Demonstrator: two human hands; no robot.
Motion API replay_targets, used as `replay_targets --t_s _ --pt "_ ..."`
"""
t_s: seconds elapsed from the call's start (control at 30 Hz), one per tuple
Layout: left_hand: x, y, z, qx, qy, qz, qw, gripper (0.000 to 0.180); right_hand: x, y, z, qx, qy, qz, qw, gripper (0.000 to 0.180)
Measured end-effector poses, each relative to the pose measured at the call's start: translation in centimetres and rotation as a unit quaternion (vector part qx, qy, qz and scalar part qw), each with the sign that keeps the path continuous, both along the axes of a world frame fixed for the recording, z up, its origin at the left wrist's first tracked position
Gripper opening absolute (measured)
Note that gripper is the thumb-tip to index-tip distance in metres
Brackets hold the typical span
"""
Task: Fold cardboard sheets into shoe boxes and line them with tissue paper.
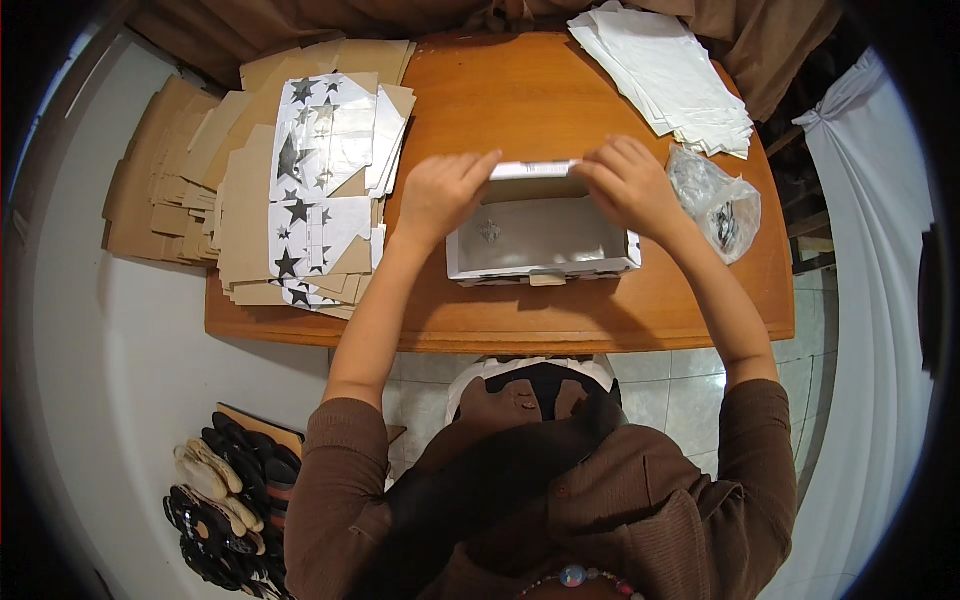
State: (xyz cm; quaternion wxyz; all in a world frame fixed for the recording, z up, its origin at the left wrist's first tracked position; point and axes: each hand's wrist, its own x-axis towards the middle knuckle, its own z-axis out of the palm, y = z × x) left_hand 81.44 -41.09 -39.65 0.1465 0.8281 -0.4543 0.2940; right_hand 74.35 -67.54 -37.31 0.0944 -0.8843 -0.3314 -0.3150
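An open cardboard box (545,268), pale inside with dark patches on its outer wall, stands on the wooden table in front of me. My left hand (448,195) pinches the left end of its raised far edge. At the other end of that edge, my right hand (630,185) grips it with bent fingers. A small crinkled, clear-looking bit (489,231) lies on the box floor toward the left. The fingertips behind the far edge are partly hidden.
Flat cardboard sheets (245,210), some printed with black stars, are stacked at left. White paper sheets (665,75) lie at the far right. A clear plastic bag (728,215) with dark bits rests beside my right forearm. Shoes (235,490) lie on the floor at lower left.
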Motion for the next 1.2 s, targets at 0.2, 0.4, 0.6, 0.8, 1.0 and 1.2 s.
replay_targets --t_s 0.2,0.4,0.6,0.8,1.0,1.2 --pt "-2.0 1.5 -2.0 0.066 -0.001 -0.082 0.994 0.023 -3.5 0.0 -1.4 0.043 0.209 -0.028 0.977 0.025" --pt "-2.3 2.4 -5.4 0.093 0.121 -0.094 0.984 0.038 -4.8 0.2 -4.4 0.008 0.26 -0.024 0.965 0.035" --pt "-2.8 2.4 -7.1 0.089 0.08 -0.089 0.989 0.04 -5.3 0.9 -7.4 -0.047 0.199 -0.045 0.978 0.043" --pt "-3.2 2.8 -6.7 0.098 0.135 -0.122 0.978 0.047 -5.8 1.3 -8.7 -0.07 0.171 -0.077 0.98 0.042" --pt "-3.7 2.8 -6.8 0.085 0.181 -0.113 0.973 0.047 -5.8 1.3 -9.0 -0.068 0.163 -0.078 0.981 0.042" --pt "-3.8 2.9 -7.9 0.095 0.207 -0.122 0.966 0.047 -6.2 1.6 -9.4 -0.052 0.174 -0.071 0.981 0.044"
